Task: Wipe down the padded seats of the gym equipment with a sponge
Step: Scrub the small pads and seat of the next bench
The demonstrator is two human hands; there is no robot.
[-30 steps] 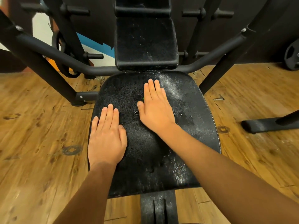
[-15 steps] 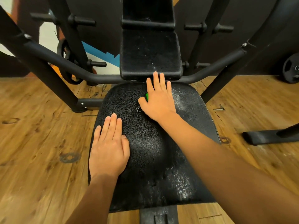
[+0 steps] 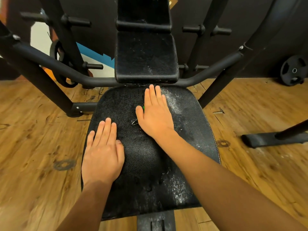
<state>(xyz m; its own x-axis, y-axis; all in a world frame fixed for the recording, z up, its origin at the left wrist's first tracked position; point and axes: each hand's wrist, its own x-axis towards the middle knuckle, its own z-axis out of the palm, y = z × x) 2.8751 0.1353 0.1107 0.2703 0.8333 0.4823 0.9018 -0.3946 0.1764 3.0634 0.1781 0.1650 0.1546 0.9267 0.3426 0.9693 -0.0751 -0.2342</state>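
Starting nearest: passing the support post [image 3: 155, 221] under the front lip of the seat pad [image 3: 145, 157]; resting the left hand [image 3: 103, 155] flat on the pad's near-left edge, fingers straight and together, gripping nothing, probably bracing the body and steadying the pad while leaning in; reaching the right hand [image 3: 155, 114] further up the middle, palm down, fingers straight and barely spread, fingertips lying just short of the pad's back edge; pressing down on the sponge [image 3: 143, 107] rather than pinching it, judging by a green sliver peeking out between thumb and forefinger, with nearly all of it hidden under the palm; likely flattening it this way for broad contact with the textured vinyl; noticing a small grey scrap [image 3: 134, 122] just beside the thumb's base, too small for naming; seeing white powdery residue [image 3: 179, 189] speckling the near-right corner and a streak [image 3: 173, 104] just right of the right hand, so probably needing more passes on that side.

Moving beyond: meeting the backrest pad [image 3: 146, 57] standing right behind the seat, dusted white near its lower edge, probably awaiting wiping too; finding a curved frame bar [image 3: 103, 81] crossing behind the seat, close enough for cutting short a long forward stroke; passing a slanted upright [image 3: 221, 82] to the right; taking in the wooden floor [image 3: 33, 130] all around; spotting a weight plate [image 3: 294, 70] leaning by the dark wall far right, well apart from the work.
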